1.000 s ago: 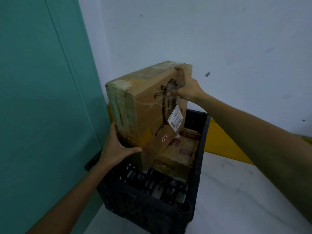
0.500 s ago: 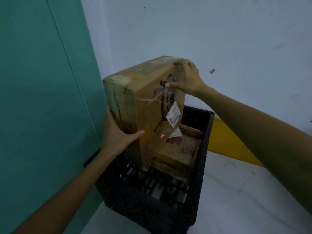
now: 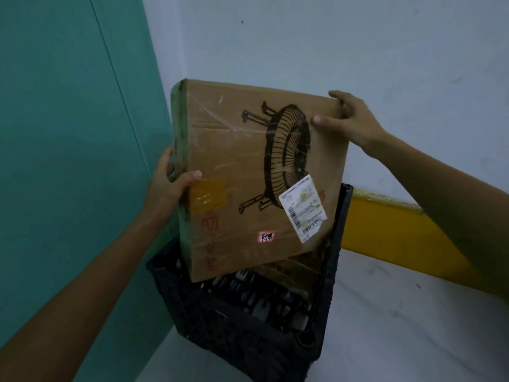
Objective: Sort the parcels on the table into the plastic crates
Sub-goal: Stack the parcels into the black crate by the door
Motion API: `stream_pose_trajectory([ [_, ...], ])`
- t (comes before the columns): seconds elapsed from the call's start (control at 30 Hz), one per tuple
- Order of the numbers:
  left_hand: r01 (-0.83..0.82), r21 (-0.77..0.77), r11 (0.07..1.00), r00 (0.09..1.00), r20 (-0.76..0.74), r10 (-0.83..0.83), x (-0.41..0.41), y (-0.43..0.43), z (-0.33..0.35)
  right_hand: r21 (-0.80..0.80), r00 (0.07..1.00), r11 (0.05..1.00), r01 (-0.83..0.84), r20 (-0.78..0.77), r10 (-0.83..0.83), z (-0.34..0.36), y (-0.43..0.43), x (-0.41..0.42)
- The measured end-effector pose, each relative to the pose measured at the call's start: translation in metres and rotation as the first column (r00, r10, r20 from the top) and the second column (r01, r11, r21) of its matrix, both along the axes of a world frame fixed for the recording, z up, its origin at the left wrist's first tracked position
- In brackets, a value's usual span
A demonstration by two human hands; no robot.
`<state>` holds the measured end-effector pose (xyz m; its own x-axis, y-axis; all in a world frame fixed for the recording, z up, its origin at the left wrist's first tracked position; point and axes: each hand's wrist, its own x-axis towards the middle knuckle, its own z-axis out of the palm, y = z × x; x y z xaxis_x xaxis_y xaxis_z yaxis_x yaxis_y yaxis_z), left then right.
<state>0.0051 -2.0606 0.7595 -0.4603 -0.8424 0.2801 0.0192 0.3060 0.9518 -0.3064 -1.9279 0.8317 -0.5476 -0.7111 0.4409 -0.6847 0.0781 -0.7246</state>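
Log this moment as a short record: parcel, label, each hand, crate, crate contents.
parcel: cardboard box printed with a fan drawing, tilted, lower end inside the crate
label: white shipping label on the box's front face, lower right
left hand: left hand grips the box's left edge, thumb on the front
right hand: right hand grips the upper right corner
crate: black plastic crate beside the teal wall
contents: another brown parcel, partly visible beneath the box
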Motion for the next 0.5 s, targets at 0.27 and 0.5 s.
stream_pose_trajectory([
  [0.27,0.095,-0.011,0.995,0.995,0.014,-0.094,0.011,-0.004,0.004,0.043,0.999,0.999,0.032,0.002,-0.032,0.012,0.018,0.000],
  [0.5,0.126,-0.110,0.986,0.992,0.008,-0.126,0.010,-0.001,0.007,-0.107,0.995,0.990,0.094,0.043,-0.090,0.011,0.029,0.004],
])
